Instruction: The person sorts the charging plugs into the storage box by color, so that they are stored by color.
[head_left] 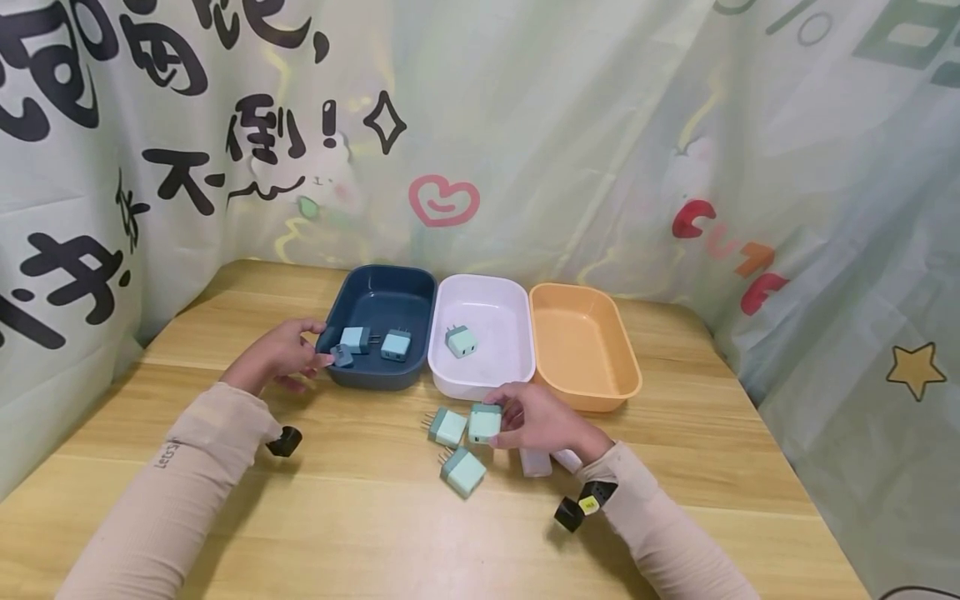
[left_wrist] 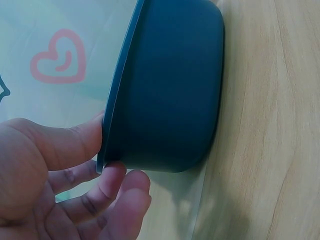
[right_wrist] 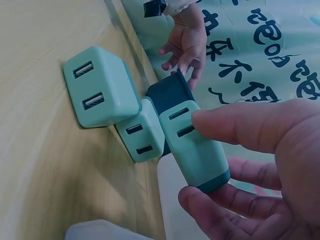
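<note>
My right hand [head_left: 536, 421] pinches a mint-green USB wall charger [head_left: 485, 423] between thumb and fingers, just in front of the white tray [head_left: 480, 390]. In the right wrist view the held charger [right_wrist: 195, 145] shows two USB slots, with the thumb against that face. Two more mint-green chargers, one pronged charger [head_left: 447, 427] and a nearer charger [head_left: 463, 472], lie on the table beside it. My left hand [head_left: 288, 354] grips the front left rim of the dark blue tray [left_wrist: 170, 85], thumb on the rim and fingers beneath it.
Several blue chargers [head_left: 396, 345] sit in the dark blue tray. One green charger [head_left: 461, 341] lies in the white tray. An orange tray [head_left: 630, 383] stands at its right. Pale lilac blocks [head_left: 536, 462] lie partly under the right hand. A printed curtain [head_left: 540, 150] hangs behind.
</note>
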